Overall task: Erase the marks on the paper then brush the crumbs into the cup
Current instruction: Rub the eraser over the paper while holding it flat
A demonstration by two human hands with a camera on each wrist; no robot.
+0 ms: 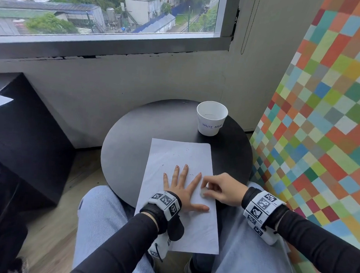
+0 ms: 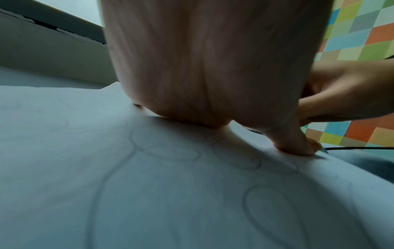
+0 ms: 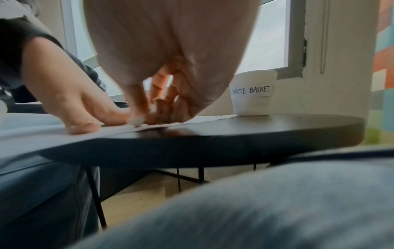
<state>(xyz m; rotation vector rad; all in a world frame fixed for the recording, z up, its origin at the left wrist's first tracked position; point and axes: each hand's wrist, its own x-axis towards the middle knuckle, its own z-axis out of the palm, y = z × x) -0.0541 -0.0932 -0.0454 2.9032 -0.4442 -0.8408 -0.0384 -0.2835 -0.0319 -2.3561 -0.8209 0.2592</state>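
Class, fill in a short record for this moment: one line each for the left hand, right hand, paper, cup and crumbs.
left hand: fingers spread, pressing flat on the white paper sheet
right hand: pinching a small white eraser against the paper
paper: on the round black table, near end overhanging the lap; faint pencil loops remain
cup: white paper cup labelled WASTE BASKET, upright beyond the paper
crumbs: dark eraser crumbs scattered on paper

A sheet of paper lies on the round table, its near end hanging over the table's edge above the person's lap. The cup stands behind the paper's far right corner, close to the wall under the window. The left hand lies flat on the paper, and the right hand just to its right pinches an eraser down on the sheet.
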